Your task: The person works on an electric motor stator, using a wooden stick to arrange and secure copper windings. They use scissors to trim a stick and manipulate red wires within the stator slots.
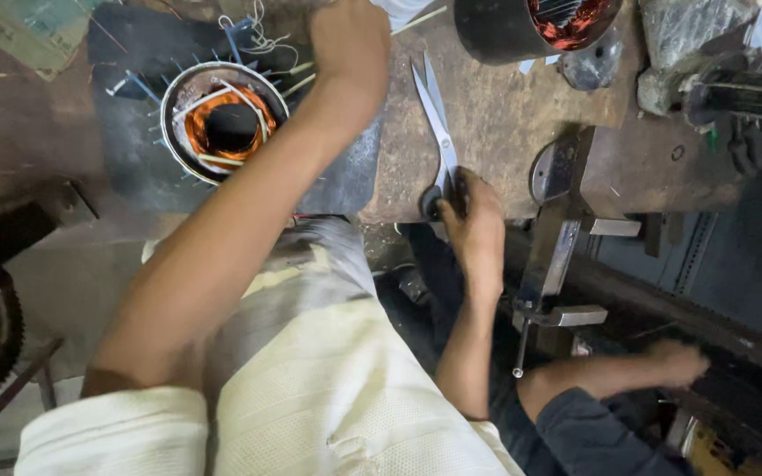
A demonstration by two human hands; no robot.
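R hand [474, 220] grips scissors [438, 132] handles; stator [222, 123] near L hand [350, 40].

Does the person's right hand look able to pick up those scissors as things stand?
Probably yes: the right hand already rests on the handles of the scissors, whose open blades lie uncovered on the workbench.
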